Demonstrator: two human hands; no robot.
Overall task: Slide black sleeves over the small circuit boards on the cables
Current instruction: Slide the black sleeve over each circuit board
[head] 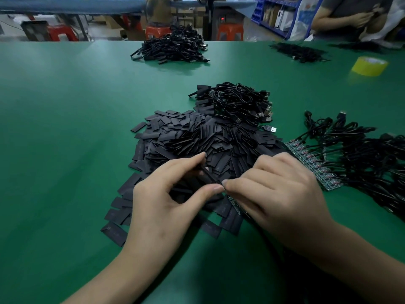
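A big heap of flat black sleeves [188, 139] lies on the green table in front of me. Over its near edge my left hand [166, 200] pinches one black sleeve [208, 174] between thumb and fingers. My right hand [276, 187] meets it fingertip to fingertip and holds a small green circuit board [234, 205], which shows just under its fingers. The board's cable is hidden beneath that hand. To the right lies a row of bare green circuit boards [313, 165] on black cables [368, 154].
Behind the heap sits a bundle of black USB cables [238, 104]. More cable piles lie at the far middle [173, 47] and far right [300, 52]. A yellow tape roll [369, 65] stands at the right. A person [350, 12] stands at the far right corner.
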